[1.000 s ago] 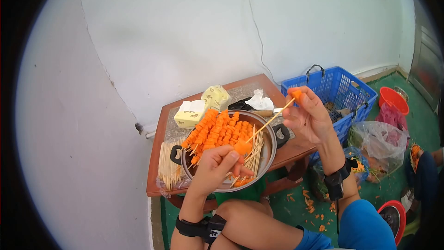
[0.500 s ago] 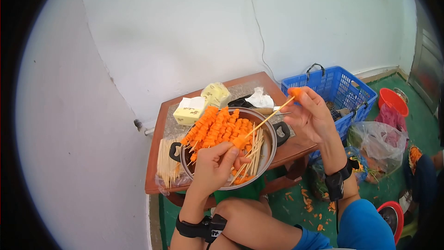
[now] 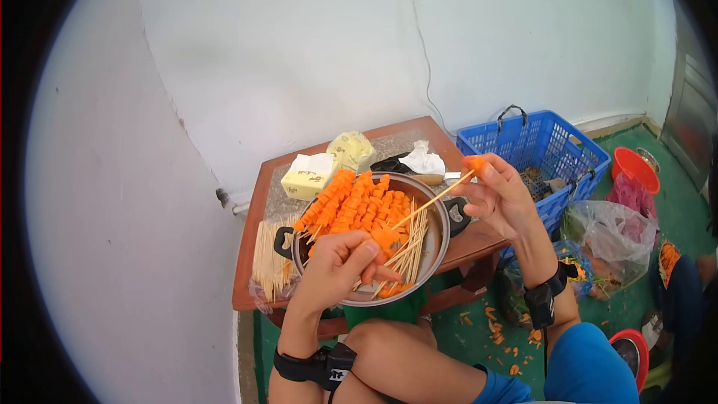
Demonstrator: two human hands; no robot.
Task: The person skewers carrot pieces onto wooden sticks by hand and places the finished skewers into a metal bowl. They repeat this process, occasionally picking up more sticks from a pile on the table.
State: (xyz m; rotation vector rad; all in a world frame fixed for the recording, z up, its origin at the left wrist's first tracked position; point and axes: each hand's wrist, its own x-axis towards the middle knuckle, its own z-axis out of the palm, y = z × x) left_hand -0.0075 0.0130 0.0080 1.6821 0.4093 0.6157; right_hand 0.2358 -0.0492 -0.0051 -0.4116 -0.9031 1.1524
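A bamboo skewer (image 3: 432, 200) slants across the pan, carrot at its lower end and a carrot piece (image 3: 475, 164) at its upper tip. My right hand (image 3: 497, 194) pinches that upper piece between thumb and fingertips. At the lower end, my left hand (image 3: 340, 263) closes round the skewer and its carrot, partly hiding them. Beneath both hands is a round metal pan (image 3: 436, 258) with black handles. Finished carrot skewers (image 3: 359, 202) lie side by side in its far left part. Bare skewers (image 3: 407, 258) and a few loose carrot pieces (image 3: 393, 290) lie at its near right.
The pan stands on a low wooden table (image 3: 250, 254) with a bundle of skewers (image 3: 271, 258) and a tissue pack (image 3: 308, 177). A blue crate (image 3: 568, 157), a red basin (image 3: 634, 170) and plastic bags (image 3: 609, 232) sit on the floor. Another person's leg (image 3: 684, 292) shows at right.
My right hand and the carrot piece at the tip have come slightly lower. My left hand has shifted a little left, staying at the skewer's lower end. The view has moved slightly.
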